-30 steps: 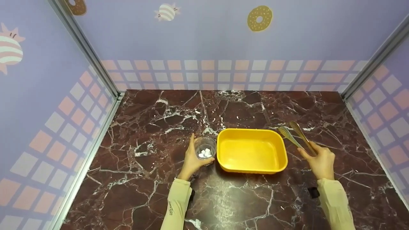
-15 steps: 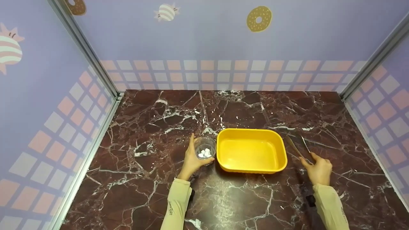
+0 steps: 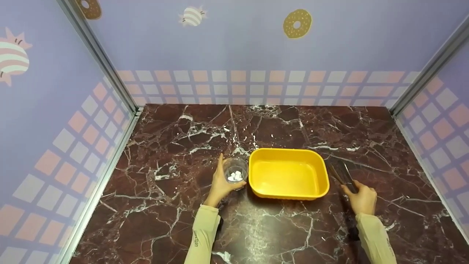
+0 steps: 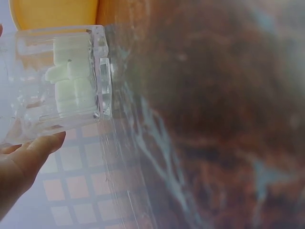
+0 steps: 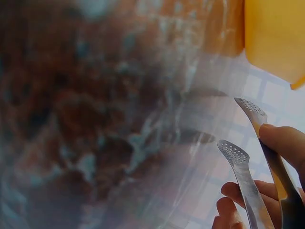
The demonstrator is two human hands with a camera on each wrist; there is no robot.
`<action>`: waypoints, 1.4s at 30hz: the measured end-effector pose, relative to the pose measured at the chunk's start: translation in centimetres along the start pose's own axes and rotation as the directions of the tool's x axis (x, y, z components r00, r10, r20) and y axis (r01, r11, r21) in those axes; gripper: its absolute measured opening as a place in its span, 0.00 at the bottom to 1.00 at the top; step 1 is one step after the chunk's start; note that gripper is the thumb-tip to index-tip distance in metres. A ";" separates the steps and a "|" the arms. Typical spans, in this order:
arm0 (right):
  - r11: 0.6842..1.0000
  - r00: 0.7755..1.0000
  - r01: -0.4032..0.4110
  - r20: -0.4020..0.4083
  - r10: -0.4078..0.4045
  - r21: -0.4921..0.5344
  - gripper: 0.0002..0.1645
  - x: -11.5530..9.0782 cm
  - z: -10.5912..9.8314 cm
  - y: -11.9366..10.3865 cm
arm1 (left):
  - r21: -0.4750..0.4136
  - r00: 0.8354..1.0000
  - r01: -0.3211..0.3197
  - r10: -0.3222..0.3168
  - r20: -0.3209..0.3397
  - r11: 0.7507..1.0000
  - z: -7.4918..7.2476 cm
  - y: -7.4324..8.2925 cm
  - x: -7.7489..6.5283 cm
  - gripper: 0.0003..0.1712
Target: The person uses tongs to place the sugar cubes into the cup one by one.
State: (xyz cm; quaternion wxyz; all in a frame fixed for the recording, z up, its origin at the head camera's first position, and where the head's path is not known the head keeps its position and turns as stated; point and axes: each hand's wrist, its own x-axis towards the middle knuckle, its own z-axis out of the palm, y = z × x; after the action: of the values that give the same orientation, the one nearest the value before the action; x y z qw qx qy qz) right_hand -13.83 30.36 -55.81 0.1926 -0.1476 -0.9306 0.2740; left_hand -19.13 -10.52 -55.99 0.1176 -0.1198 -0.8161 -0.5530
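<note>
My left hand (image 3: 220,186) holds a clear glass (image 3: 231,164) by its side, fingers along the left and thumb at the front right. Several white cubes (image 4: 75,78) lie in the bottom of the glass, which stands upright on the table. Right beside the glass is a yellow plastic basin (image 3: 285,176) with nothing inside. To the basin's right, my right hand (image 3: 363,200) grips metal tongs (image 3: 346,175) between thumb and fingers. In the right wrist view, the perforated tips of the tongs (image 5: 233,151) are apart with nothing between them, close over the tabletop.
The dark red marbled tabletop (image 3: 176,220) carries white flecks and crumbs behind the glass and basin. Patterned lilac walls (image 3: 234,44) enclose the back and both sides, with metal strips at the corners. Light sleeves (image 3: 206,227) cover both forearms.
My right hand has drawn the tongs back toward me and turned them, and their arms have come closer together. The left hand, glass and basin have stayed in place.
</note>
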 end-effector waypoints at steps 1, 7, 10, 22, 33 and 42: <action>1.000 1.000 -0.009 0.010 0.009 -0.007 0.25 0.0 0.0 0.0 | 0.007 1.000 0.002 -0.002 -0.001 1.000 0.0 0.0 0.0 0.68; 0.994 0.994 -0.061 0.082 0.068 -0.095 0.29 0.0 -0.3 -0.1 | 0.029 1.000 0.026 -0.026 0.003 0.999 -0.2 0.1 0.0 0.68; 0.987 0.992 -0.055 0.101 0.071 -0.148 0.31 0.0 -0.4 -0.2 | 0.031 1.000 0.025 -0.025 0.001 0.999 -0.2 0.1 0.0 0.68; 0.972 0.995 -0.001 0.097 0.024 -0.235 0.26 -0.3 0.1 -0.1 | 0.041 1.000 0.013 -0.012 -0.010 0.999 -0.1 0.1 -0.1 0.69; 0.966 0.991 0.025 0.131 0.009 -0.258 0.26 -0.3 0.1 0.0 | 0.035 1.000 -0.002 0.002 -0.006 0.999 0.0 0.1 0.1 0.69; 0.965 0.991 0.034 0.133 0.001 -0.259 0.26 -0.2 0.1 0.1 | 0.055 0.999 0.044 -0.045 0.021 0.998 -0.3 0.5 0.0 0.71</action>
State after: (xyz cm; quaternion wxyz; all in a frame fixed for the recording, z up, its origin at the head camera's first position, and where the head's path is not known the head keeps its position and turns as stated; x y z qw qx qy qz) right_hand -13.67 30.29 -55.97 0.1116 -0.1456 -0.9704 0.1569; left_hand -18.99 -10.59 -55.47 0.0992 -0.1045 -0.8345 -0.5319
